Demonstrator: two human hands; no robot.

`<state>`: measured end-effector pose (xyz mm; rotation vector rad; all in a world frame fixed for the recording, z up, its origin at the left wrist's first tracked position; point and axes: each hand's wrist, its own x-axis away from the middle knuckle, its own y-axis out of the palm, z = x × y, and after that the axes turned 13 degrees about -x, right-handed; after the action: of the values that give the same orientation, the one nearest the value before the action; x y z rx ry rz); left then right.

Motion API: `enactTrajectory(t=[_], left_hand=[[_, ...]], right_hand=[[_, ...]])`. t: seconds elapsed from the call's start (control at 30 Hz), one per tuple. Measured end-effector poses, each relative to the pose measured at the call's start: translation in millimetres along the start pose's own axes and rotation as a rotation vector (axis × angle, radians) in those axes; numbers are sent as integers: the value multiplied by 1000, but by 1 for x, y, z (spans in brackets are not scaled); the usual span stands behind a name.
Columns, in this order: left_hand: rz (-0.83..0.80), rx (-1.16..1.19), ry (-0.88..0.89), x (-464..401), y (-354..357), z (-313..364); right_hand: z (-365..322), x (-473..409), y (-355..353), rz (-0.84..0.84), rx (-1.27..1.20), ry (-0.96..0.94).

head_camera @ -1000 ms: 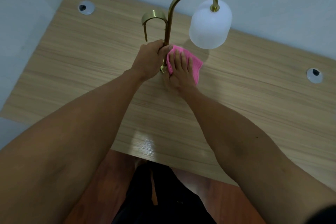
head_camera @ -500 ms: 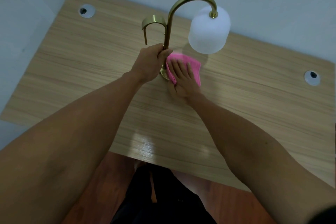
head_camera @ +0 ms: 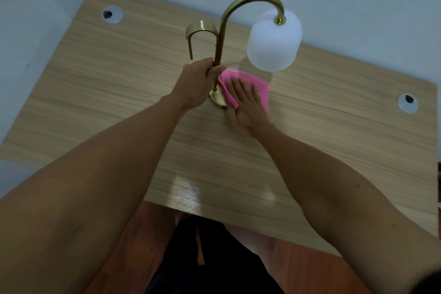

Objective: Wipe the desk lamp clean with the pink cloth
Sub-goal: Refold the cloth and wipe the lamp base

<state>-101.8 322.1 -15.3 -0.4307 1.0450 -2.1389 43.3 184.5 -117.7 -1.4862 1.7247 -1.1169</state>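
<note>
Here, near the middle of the frame, we see the desk lamp point(head_camera: 223, 38): a polished brass stem curving into a hook, a smaller brass arch beside it, and a frosted white dome shade point(head_camera: 274, 40) hanging at upper right. Its round brass base sits on a pale wood-grain desk point(head_camera: 119, 93) with two grey cable grommets point(head_camera: 112, 14) near its far corners. The fuzzy pink cloth point(head_camera: 259, 86) lies over the right part of the base. Our left hand point(head_camera: 195, 83) is wrapped round the lower stem, hiding it, while our right hand point(head_camera: 245, 105) presses flat, fingers spread, on the cloth.
</note>
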Motion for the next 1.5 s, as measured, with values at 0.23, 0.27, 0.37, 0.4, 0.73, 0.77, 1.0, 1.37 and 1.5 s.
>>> enactTrajectory(t=[0.23, 0.27, 0.37, 0.4, 0.73, 0.77, 1.0, 1.37, 1.5], left_hand=[[5, 14, 9, 0, 0, 1], [2, 16, 7, 0, 0, 1], [-10, 23, -8, 0, -1, 2], [-14, 26, -9, 0, -2, 2], [-49, 19, -13, 1, -3, 4], [-54, 17, -18, 1, -4, 4], [-110, 28, -119, 8, -12, 16], [-359, 411, -517, 45, -20, 9], [-607, 596, -641, 56, -22, 7]], right_hand=[[-23, -15, 11, 3, -2, 101], [-22, -8, 15, 19, 4, 102], [-42, 3, 30, 76, -9, 219], [-56, 2, 35, 94, -23, 269], [-80, 12, 31, 35, -99, 215], [-75, 13, 25, 18, -151, 196], [-71, 28, -49, -7, -935, 335], [-66, 46, -104, -270, -1696, 756], [-60, 47, -99, -247, -1818, 792]])
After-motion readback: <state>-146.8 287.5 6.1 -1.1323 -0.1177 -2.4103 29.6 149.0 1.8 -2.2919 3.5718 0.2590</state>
